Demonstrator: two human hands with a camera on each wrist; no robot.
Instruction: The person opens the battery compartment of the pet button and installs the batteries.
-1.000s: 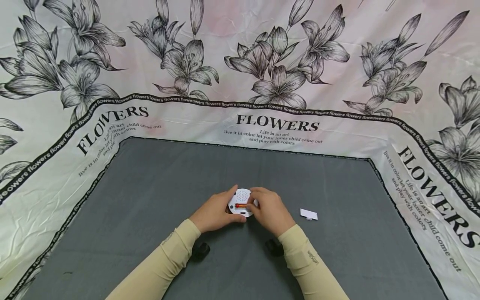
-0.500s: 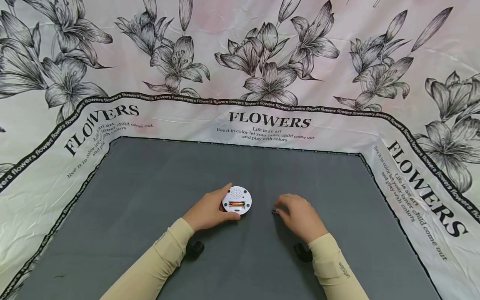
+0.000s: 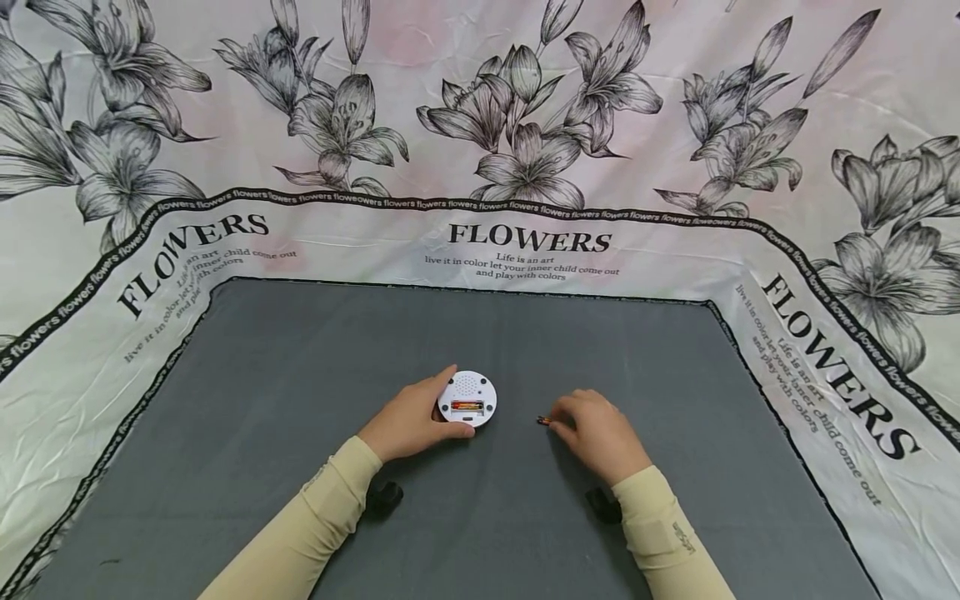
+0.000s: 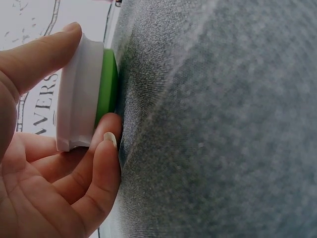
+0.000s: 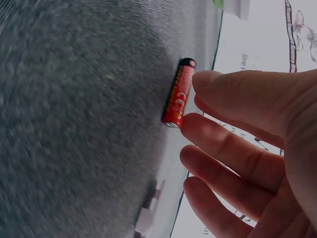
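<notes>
My left hand [image 3: 408,421] grips a round white device [image 3: 471,379] between thumb and fingers. Its perforated face points up, and one battery [image 3: 468,407] sits in its uncovered compartment. From the side, the left wrist view shows the device's green part [image 4: 106,89] against the cloth. To the right, a loose red battery [image 5: 178,94] with a black end lies on the grey cloth. My right hand [image 3: 600,433] is right beside it, fingers loosely bent and spread; the fingertips [image 5: 195,124] are at its edge without closing round it.
A small white cover [image 5: 144,220] lies on the cloth beyond the right hand, hidden behind that hand in the head view. Grey cloth [image 3: 337,350] covers the work surface, bordered by a white flower-printed band [image 3: 525,267].
My right hand has drawn back from the device to the right with a battery and let it go on the cloth. The left hand keeps hold of the device.
</notes>
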